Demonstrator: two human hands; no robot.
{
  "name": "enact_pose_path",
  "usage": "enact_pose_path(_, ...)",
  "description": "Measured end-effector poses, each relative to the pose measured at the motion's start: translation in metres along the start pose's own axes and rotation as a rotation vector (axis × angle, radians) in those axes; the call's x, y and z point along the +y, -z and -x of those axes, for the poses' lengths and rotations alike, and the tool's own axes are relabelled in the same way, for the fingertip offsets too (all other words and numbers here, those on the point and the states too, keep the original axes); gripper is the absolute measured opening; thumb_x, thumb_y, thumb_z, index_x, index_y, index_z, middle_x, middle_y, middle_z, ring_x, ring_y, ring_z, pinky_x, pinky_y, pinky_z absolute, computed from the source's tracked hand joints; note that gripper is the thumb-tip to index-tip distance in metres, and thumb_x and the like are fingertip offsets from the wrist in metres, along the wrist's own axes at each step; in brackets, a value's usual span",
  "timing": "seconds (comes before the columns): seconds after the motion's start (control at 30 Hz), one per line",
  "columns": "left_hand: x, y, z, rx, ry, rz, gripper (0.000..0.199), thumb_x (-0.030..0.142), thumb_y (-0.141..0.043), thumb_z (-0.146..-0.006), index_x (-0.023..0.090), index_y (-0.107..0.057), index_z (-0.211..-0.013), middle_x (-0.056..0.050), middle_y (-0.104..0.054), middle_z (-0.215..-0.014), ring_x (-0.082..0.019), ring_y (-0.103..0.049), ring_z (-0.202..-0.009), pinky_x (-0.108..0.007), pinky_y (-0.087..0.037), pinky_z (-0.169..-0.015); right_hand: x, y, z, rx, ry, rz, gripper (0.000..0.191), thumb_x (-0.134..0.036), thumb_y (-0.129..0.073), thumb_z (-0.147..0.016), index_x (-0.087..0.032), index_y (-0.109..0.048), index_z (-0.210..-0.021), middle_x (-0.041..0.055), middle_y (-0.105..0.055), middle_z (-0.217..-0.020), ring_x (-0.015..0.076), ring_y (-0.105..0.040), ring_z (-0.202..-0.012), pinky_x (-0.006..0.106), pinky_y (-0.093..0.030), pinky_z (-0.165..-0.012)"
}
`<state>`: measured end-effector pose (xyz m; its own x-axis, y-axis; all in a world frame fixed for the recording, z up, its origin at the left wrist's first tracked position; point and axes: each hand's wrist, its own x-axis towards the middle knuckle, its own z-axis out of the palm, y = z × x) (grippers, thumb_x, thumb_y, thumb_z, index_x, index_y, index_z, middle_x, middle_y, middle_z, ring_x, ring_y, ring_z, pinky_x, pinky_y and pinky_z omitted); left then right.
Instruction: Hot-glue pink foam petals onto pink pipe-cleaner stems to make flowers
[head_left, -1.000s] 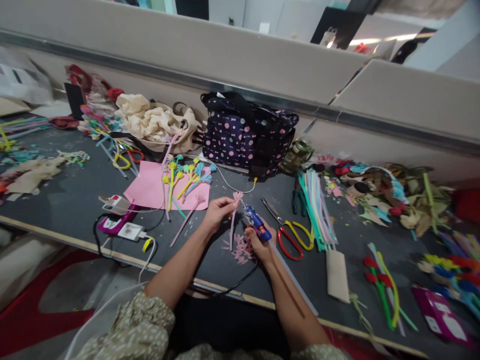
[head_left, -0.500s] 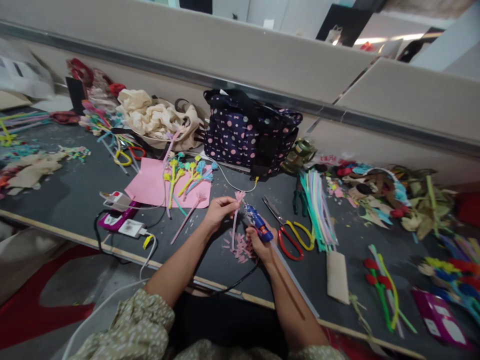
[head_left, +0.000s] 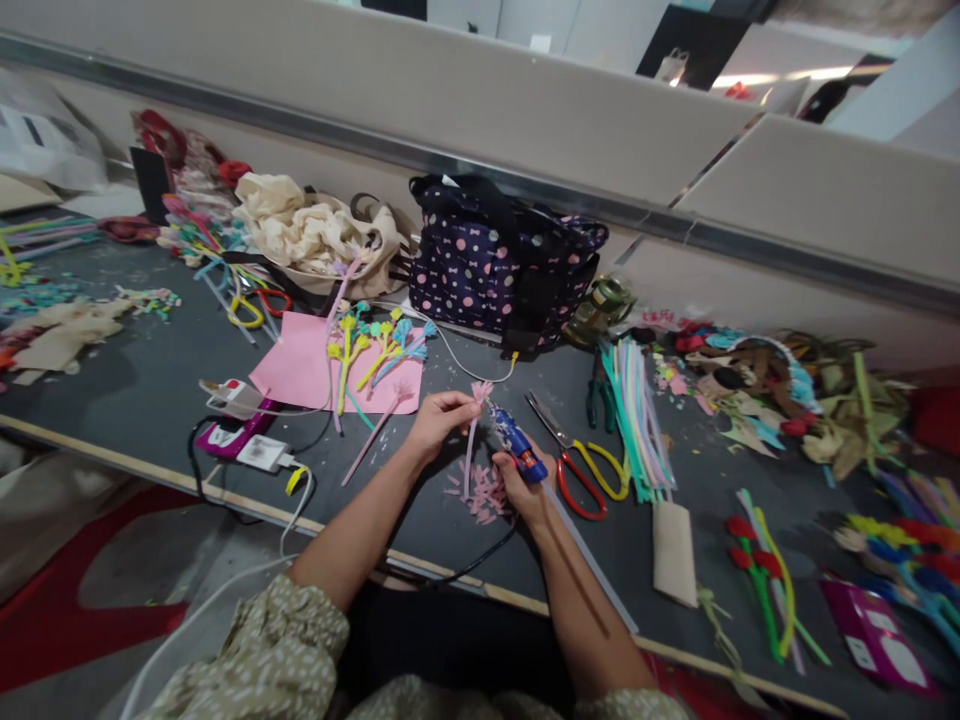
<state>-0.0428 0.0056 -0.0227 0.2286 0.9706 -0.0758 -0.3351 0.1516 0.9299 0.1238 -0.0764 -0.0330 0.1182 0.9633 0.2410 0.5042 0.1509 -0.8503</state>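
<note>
Between the fingertips of my left hand (head_left: 444, 418) is a pink pipe-cleaner flower (head_left: 469, 455), upright, its fringed head at the top and its pale stem hanging down. My right hand (head_left: 525, 482) is wrapped round a blue hot glue gun (head_left: 517, 445), whose nozzle points up-left, close to the flower head. A long clear glue stick (head_left: 589, 562) runs out of its back end, beneath my right forearm. Below the stem lies a heap of small pink petal pieces (head_left: 486, 493). Red-and-yellow-handled scissors (head_left: 581, 462) rest to the right of the glue gun.
A pink sheet (head_left: 296, 365) holds yellow, blue and pink pipe-cleaner flowers (head_left: 379, 350). Behind stands a dark polka-dot bag (head_left: 487, 260). A purple power strip (head_left: 240, 432) with cables is at left. Green pliers (head_left: 599, 395) and a pipe-cleaner bundle (head_left: 637, 415) lie at right.
Both hands keep nearly the same position, with the glue gun still by the flower head. Only a slight shift of the camera view shows.
</note>
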Motion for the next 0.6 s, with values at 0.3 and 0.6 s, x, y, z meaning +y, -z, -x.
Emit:
enact_pose_path(0.3, 0.004, -0.003, 0.001, 0.019, 0.022, 0.006, 0.030, 0.040, -0.082, -0.060, 0.013, -0.070, -0.068, -0.001, -0.061, -0.059, -0.008, -0.048, -0.047, -0.022, -0.040, -0.048, 0.001, 0.005, -0.001, -0.058, 0.031, 0.061, 0.032, -0.051, -0.060, -0.081, -0.019, -0.061, -0.076, -0.0019, -0.054, -0.052, 0.0119, -0.049, -0.044, 0.022, -0.044, -0.047)
enact_pose_path(0.6, 0.005, -0.002, 0.001, 0.003, 0.000, 0.022, 0.026, 0.037, -0.081, -0.062, 0.014, -0.070, -0.066, -0.001, -0.061, -0.058, -0.007, -0.049, -0.047, -0.021, -0.039, -0.048, -0.008, 0.008, -0.005, -0.069, 0.065, 0.092, 0.035, -0.054, -0.058, -0.081, -0.020, -0.060, -0.072, -0.0028, -0.050, -0.048, 0.0111, -0.044, -0.041, 0.022, -0.041, -0.045)
